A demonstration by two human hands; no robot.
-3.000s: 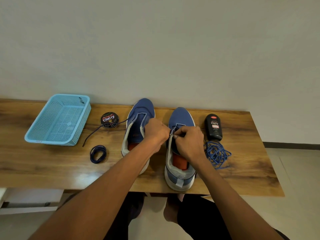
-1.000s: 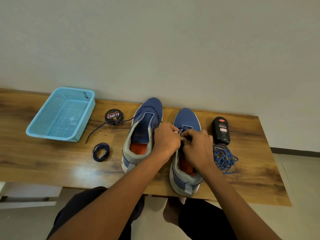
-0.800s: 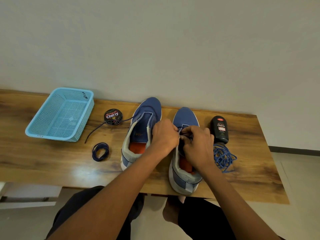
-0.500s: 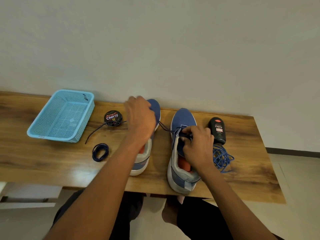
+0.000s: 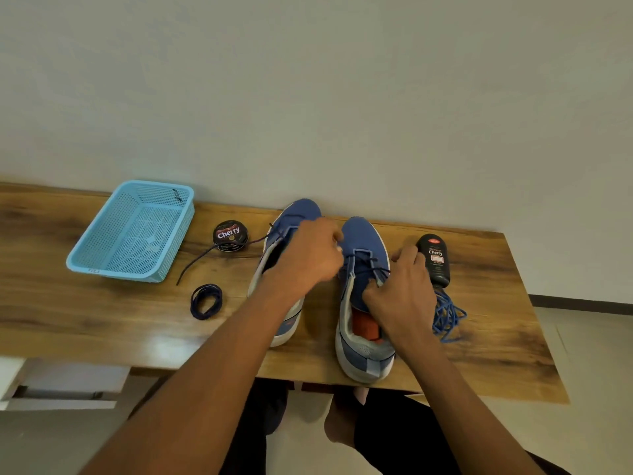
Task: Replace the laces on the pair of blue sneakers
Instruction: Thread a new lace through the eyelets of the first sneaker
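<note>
blue sneakers (image 5: 364, 255), dark lace (image 5: 371, 265) half-threaded

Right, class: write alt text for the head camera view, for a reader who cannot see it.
A person's left hand and right hand thread a dark lace through the right blue sneaker on a wooden table. Its mate stands beside it, with a light blue basket, polish tin, black bottle and loose blue laces around.

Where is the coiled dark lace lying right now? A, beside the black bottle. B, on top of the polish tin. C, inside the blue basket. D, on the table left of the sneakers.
D: the coiled dark lace lies on the bare table, left of the left sneaker.
</note>
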